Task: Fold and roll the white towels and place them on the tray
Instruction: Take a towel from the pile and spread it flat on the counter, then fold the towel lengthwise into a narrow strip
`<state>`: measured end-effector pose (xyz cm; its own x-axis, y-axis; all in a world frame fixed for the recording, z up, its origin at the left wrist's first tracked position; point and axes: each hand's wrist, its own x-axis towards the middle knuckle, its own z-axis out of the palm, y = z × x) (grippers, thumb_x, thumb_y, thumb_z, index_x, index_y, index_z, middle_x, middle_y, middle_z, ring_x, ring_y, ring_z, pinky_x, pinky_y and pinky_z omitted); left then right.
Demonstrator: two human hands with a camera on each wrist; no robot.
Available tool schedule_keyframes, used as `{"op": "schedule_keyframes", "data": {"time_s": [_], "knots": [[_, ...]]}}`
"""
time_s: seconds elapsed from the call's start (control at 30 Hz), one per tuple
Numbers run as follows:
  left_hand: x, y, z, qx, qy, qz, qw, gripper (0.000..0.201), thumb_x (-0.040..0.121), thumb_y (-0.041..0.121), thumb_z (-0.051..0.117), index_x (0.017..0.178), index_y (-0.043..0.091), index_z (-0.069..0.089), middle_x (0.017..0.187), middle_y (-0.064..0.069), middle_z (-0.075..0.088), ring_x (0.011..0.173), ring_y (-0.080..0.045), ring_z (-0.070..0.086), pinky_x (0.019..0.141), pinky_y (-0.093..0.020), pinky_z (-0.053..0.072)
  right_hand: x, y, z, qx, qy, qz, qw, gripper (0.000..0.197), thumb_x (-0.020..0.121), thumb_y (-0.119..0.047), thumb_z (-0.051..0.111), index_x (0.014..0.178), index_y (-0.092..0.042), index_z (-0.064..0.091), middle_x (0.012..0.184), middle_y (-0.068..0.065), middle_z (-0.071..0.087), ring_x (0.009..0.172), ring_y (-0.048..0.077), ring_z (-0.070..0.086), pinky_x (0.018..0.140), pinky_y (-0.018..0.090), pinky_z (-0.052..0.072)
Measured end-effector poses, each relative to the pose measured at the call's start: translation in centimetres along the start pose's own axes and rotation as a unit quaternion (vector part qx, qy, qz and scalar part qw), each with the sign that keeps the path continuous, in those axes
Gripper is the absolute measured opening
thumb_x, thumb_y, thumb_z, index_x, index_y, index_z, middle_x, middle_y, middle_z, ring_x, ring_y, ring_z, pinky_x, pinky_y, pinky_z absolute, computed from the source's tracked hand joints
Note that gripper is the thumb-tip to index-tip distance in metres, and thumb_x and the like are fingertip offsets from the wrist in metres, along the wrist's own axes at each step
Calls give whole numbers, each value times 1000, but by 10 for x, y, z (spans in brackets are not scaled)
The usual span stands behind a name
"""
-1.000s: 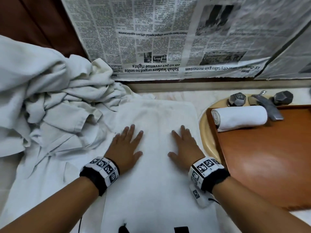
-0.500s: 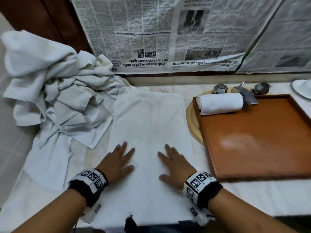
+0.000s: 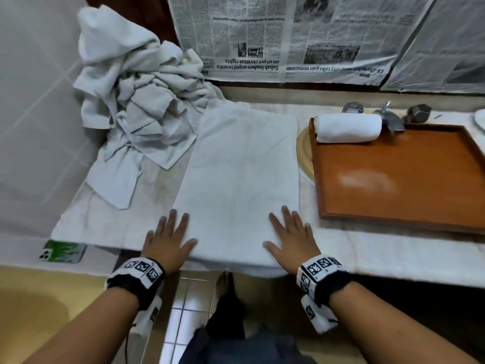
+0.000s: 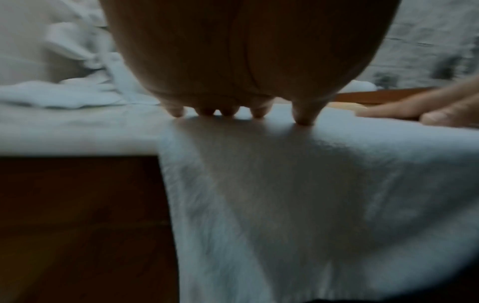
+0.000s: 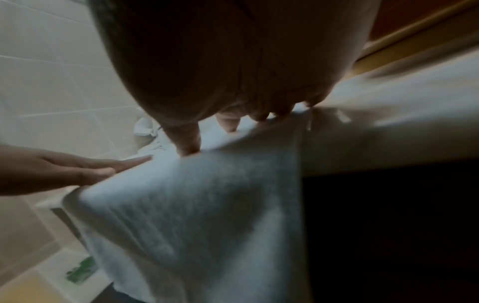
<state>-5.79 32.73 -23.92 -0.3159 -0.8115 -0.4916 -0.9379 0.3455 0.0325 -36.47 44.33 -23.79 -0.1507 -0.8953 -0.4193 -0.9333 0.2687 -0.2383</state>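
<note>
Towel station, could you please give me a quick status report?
Both hands, left and right, flat on folded towel, unrolled. One rolled towel on tray. Nothing in the way.

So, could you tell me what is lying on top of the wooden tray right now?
One rolled white towel lies along the tray's far edge; the faucet spout overhangs there. Whatever sits under the roll is covered.
</note>
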Motion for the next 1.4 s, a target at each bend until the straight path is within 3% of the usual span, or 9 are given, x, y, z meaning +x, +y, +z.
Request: {"op": "schedule_keyframes", "data": {"time_s": [0.13, 0.3, 0.4, 0.63, 0.83, 1.0, 1.13, 1.23, 1.4], "knots": [[-19, -7, 0, -6, 13, -80, 997, 77, 98, 62, 24, 154, 27, -16, 159, -9, -29, 150, -30, -12, 121, -50, 4, -15, 2, -3, 46, 24, 105, 993, 80, 97, -59, 37, 157, -28, -7, 161, 10, -26, 150, 30, -17, 122, 50, 0], [-27, 15, -6, 8, 28, 100, 995, 71, 101, 51, 33, 155, 30, -8, 161, -5, -21, 151, -26, -9, 121, -45, 14, -32, -26, 1, 6, -1, -41, 999, 77, 99, -52, 41, 157, -29, -4, 160, 7, -28, 150, 27, -19, 121, 47, -1], [-28, 11, 1, 18, 1, 104, 994, 68, 101, 54, 29, 155, 34, -8, 160, 0, -24, 151, -23, -10, 120, -48, 9, -38, -17, 12, -4, -41, -67, 997, 73, 100, -52, 38, 156, -36, -6, 159, 0, -30, 150, 24, -19, 120, 48, -5], [-20, -22, -4, 24, 13, -19, 999, 78, 95, 67, 27, 154, 35, -12, 161, -1, -23, 151, -26, -9, 120, -50, 3, -37, 6, 11, 57, 0, 133, 989, 74, 96, -66, 28, 154, -40, -10, 160, 2, -29, 149, 26, -22, 119, 52, -8], [-13, -7, 4, 40, 6, 179, 983, 71, 100, 56, 30, 154, 35, -11, 160, 1, -27, 150, -23, -15, 119, -49, 4, -30, -71, 29, 21, 31, 18, 999, 69, 100, -56, 32, 156, -37, -3, 161, 2, -27, 150, 26, -19, 120, 51, -5], [-5, -59, 7, 20, 8, 176, 984, 71, 96, 64, 20, 153, 38, -12, 155, 9, -33, 149, -19, -19, 119, -48, -3, -45, -74, 52, 48, 87, 72, 992, 56, 103, -50, 29, 154, -45, 7, 163, -10, -17, 151, 19, -13, 120, 48, -5], [3, -87, 3, 27, 33, 208, 977, 87, 73, 70, -6, 154, 38, -6, 158, 9, -26, 150, -17, -13, 119, -46, 2, -55, -70, 43, 131, 271, 210, 930, 31, 92, -40, 59, 117, -24, 65, 137, 6, 49, 129, 32, 43, 105, 45, 36], [5, -95, 3, -12, 67, 229, 971, 84, 76, 69, 0, 155, 40, 9, 163, 8, -10, 151, -17, -4, 119, -45, 4, -55, -78, 36, 213, 248, 365, 872, 31, 82, -50, 70, 92, -23, 60, 121, 8, 50, 114, 33, 46, 93, 43, 43], [14, -98, 1, -69, 118, 252, 958, 70, 85, 65, 25, 143, 33, 48, 153, -9, 37, 141, -29, 34, 112, -52, 31, -52, -85, 42, 441, 278, 432, 736, 53, 76, -29, 83, 115, -12, 51, 134, 18, 37, 87, 28, 54, 83, 31, 44]]}}
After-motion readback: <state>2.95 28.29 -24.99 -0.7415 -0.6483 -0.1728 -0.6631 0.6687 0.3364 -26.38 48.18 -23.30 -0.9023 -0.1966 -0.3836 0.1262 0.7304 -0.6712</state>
